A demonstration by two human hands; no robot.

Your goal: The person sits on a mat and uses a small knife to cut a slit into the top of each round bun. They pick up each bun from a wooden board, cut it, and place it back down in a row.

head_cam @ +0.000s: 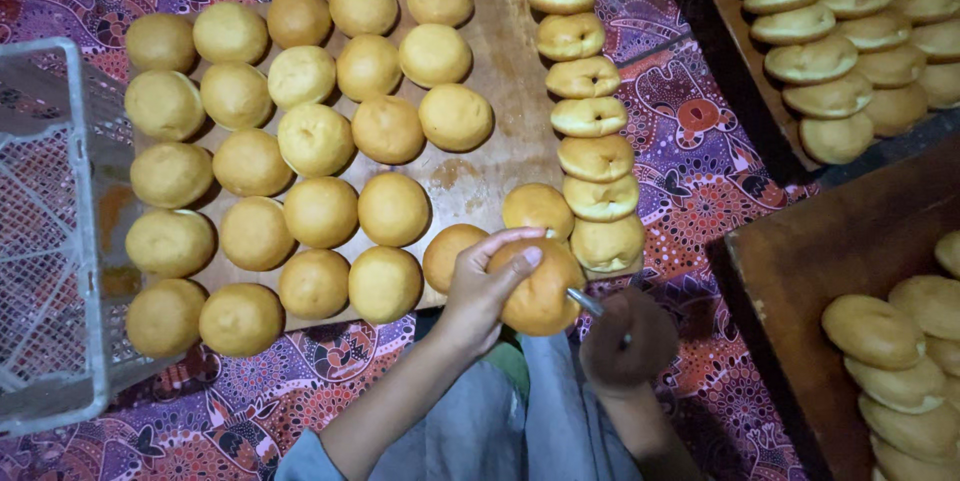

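left hand (480,291) holding bun (540,291), right hand (628,338) with tool (585,302)

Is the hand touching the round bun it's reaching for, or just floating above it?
Touching. The head view shows the left hand wrapped around the bun, fingers pressed flat on its top with no gap, while the right hand pokes a metal tool into its side.

bun in left hand (540,291): baked dough, matt golden crust, smooth, faint sheen on top
tool in right hand (586,302): thin metal, bright, glossy
board (505,61): bare wood, worn, matt, pale floury patches
tabletop cloth (700,191): printed fabric, purple and red pattern, matt
basket (50,241): white plastic mesh, dull, scuffed
trays (790,271): dark wood, rough, unvarnished
split buns (595,116): paler dough, matt, creased along the edge
sleeves (470,431): grey-blue cloth, soft, matt
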